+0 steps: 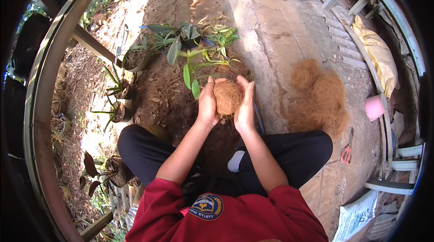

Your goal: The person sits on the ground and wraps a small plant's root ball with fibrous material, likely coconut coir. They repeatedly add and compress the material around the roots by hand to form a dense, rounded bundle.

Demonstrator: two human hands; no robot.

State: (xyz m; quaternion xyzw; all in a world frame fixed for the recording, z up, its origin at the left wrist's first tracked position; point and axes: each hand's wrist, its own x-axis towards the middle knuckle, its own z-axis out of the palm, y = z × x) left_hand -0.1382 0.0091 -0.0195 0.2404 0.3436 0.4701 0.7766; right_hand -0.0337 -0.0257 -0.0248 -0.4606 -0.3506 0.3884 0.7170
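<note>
A rounded ball of brown coconut fibre (227,99) is cupped between my two palms, above the dark soil. My left hand (207,103) presses against its left side, with the fingers pointing away from me. Along its right side lies my right hand (245,104), its fingers raised and slightly blurred. Green leaves of a plant (191,75) spread just beyond and to the left of the ball; whether its stem joins the ball is hidden. A loose heap of the same fibre (322,96) lies on the concrete to the right.
Potted plants (134,59) stand ahead and left, near a wooden frame (40,116). Red-handled scissors (346,153) lie on the concrete at right. Beyond them are a pink pot (375,107), a yellowish sack (374,50) and a white printed bag (356,216).
</note>
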